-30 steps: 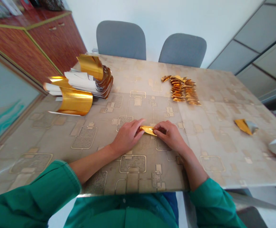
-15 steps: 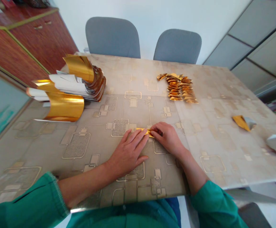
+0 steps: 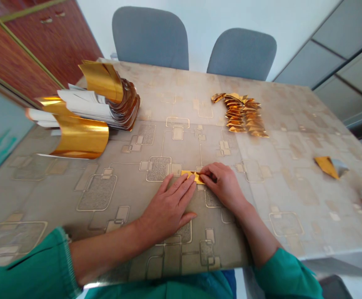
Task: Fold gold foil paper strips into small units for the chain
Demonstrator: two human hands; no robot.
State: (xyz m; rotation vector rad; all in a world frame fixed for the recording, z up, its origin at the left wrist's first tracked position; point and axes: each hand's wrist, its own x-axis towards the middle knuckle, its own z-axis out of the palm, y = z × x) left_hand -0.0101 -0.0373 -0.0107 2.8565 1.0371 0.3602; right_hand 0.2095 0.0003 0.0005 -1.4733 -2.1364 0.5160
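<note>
Narrow folded gold foil-paper strip [image 3: 197, 179] on patterned beige surface [image 3: 134, 182], long axis roughly left-right. Left hand [image 3: 167, 206] spread flat, overlaps strip from near side; right hand [image 3: 223, 182] pinches right end. 2 hands touching, neither nearer.

There were two bare hands [image 3: 171, 207] [image 3: 223, 185], one narrow gold foil strip [image 3: 197, 179], two rows of folded gold foil pieces [image 3: 235, 118] [image 3: 255, 120], two rounded grey chairs [image 3: 151, 37] [image 3: 242, 54], one beige patterned table [image 3: 187, 149] and one red-brown wooden cabinet [image 3: 53, 45].
</note>
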